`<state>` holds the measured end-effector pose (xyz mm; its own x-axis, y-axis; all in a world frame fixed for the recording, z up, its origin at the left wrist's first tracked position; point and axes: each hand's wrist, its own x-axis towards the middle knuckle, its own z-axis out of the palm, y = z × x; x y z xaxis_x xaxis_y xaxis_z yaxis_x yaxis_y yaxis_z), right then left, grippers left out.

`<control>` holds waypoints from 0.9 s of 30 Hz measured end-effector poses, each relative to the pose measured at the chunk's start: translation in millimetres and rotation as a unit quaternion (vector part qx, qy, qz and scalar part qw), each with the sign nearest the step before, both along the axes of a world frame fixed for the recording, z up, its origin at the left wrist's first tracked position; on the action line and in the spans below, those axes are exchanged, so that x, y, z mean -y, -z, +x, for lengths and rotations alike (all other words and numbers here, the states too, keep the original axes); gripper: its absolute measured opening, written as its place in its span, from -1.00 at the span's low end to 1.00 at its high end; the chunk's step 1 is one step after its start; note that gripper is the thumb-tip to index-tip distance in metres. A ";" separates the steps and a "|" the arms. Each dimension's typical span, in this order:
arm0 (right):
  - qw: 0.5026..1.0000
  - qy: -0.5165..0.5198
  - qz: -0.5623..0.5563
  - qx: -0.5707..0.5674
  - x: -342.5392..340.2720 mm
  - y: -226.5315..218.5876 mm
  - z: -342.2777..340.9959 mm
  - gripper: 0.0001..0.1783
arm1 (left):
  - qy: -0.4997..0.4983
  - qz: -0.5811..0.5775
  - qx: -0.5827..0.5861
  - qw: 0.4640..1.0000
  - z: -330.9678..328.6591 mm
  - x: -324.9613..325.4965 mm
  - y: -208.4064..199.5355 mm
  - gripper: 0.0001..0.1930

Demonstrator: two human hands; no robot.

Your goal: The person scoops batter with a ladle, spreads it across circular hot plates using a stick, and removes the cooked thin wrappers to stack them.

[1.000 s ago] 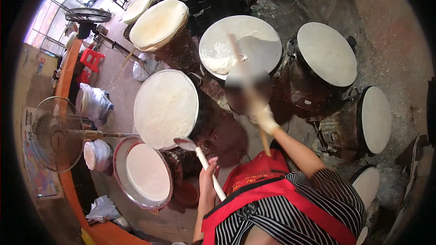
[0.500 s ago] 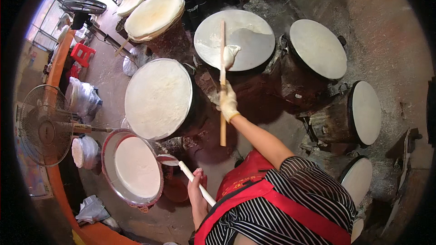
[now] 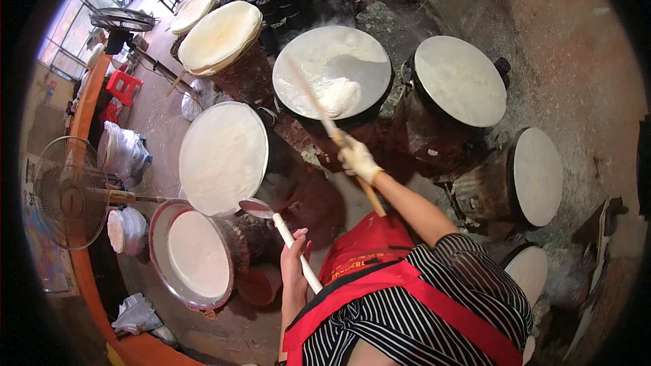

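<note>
My right hand [image 3: 358,159], in a pale glove, is closed round a long wooden stick [image 3: 370,194]. The stick's far end is smeared by motion over a round griddle [image 3: 374,74] ahead of me. A heap of white batter [image 3: 339,97] lies at that griddle's near side, with a thin coat on its left and far parts and a bare grey patch at right. My bare left hand [image 3: 296,257] holds a ladle by its white handle [image 3: 283,230]. The ladle's bowl [image 3: 255,208] hangs between the batter basin [image 3: 157,244] and the left griddle [image 3: 224,156], which a pale sheet covers.
More round griddles on drum stoves stand at right, among them a near one [image 3: 460,81] and another [image 3: 538,176]. Stacked flat sheets [image 3: 220,37] lie at far left. A fan [image 3: 71,193], a red stool [image 3: 124,87] and plastic-wrapped bundles [image 3: 123,154] line the left side.
The stick has swung from upright to a slant, its far end going left. The batter lump has left the stick and spread on the griddle. My right hand has moved right and nearer; the left still holds the ladle.
</note>
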<state>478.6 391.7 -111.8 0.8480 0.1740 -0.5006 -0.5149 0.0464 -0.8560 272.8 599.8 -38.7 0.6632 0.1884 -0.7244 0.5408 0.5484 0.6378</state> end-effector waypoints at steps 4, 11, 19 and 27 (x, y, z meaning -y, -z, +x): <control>0.992 0.066 0.093 -0.060 96.3 -12.7 2.0 -0.48 | -0.005 0.014 -0.002 1.000 15.6 29.7 -9.7 -0.81; 0.996 -0.080 0.041 -0.009 86.3 -4.9 28.1 -0.48 | 0.026 0.009 -0.001 1.000 53.2 81.8 -10.5 -0.80; 0.996 -0.058 0.020 -0.067 211.8 -10.4 82.3 -0.47 | -0.026 0.014 0.005 1.000 70.7 123.4 -13.6 -0.79; 0.956 -0.002 -0.259 0.137 161.4 -6.3 158.1 -0.55 | -0.018 0.031 -0.009 0.999 83.8 133.9 -17.7 -0.82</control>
